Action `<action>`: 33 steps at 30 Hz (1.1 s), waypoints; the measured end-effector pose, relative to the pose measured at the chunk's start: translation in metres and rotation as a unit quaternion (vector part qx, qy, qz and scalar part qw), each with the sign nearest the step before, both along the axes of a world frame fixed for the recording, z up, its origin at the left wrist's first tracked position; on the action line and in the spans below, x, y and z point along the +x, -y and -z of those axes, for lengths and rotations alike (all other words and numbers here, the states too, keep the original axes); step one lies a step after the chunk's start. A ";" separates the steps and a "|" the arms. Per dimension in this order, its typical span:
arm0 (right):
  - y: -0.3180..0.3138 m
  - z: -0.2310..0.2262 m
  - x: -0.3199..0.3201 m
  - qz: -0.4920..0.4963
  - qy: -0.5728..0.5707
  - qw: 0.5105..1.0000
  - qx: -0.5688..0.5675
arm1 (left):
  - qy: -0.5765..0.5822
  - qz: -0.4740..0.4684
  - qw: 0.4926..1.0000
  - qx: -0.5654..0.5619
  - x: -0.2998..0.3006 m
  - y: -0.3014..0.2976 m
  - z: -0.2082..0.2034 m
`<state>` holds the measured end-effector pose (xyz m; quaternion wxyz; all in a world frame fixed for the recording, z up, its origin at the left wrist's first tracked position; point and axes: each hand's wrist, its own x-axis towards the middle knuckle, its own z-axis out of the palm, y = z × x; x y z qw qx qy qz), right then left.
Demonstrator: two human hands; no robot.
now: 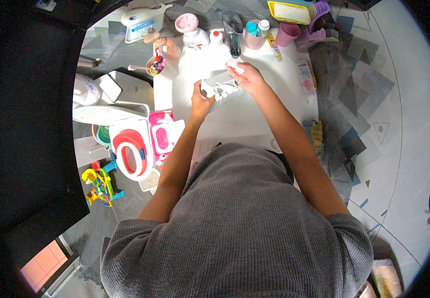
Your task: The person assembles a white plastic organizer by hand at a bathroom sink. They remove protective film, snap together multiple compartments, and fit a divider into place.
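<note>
Over the white sink (pixel 244 119), my left hand (pixel 202 103) is closed around the side of a greyish, partly see-through thing with white patches (pixel 219 85); its exact kind is unclear. Just right of it and a little farther away, my right hand (pixel 246 77) has its fingers bent round a small white lump (pixel 234 64), which could be foam or a sponge. That lump sits right below the dark faucet (pixel 233 42), apart from the greyish thing. The fingers of my left hand are partly hidden behind what they grip.
Along the far rim stand a pink-topped pump bottle (pixel 193 35), a cup of bottles (pixel 255 37), a toothpaste tube (pixel 274 47) and a pink cup (pixel 288 35). At left are a toothbrush cup (pixel 156 65) and a toilet with a red child seat (pixel 131 154).
</note>
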<state>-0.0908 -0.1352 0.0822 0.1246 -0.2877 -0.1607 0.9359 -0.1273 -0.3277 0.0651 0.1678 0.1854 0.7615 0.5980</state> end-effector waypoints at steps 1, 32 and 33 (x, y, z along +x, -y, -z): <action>0.001 0.002 -0.002 -0.011 0.000 1.000 0.002 | -0.011 0.009 1.000 0.011 0.000 0.000 0.001; 0.026 -0.009 0.065 -0.021 0.012 0.548 0.836 | -0.101 0.193 0.976 0.001 -0.033 -0.064 -0.004; 0.013 0.007 0.066 0.008 0.053 0.566 0.823 | -0.060 0.195 0.979 -0.003 -0.035 -0.067 -0.008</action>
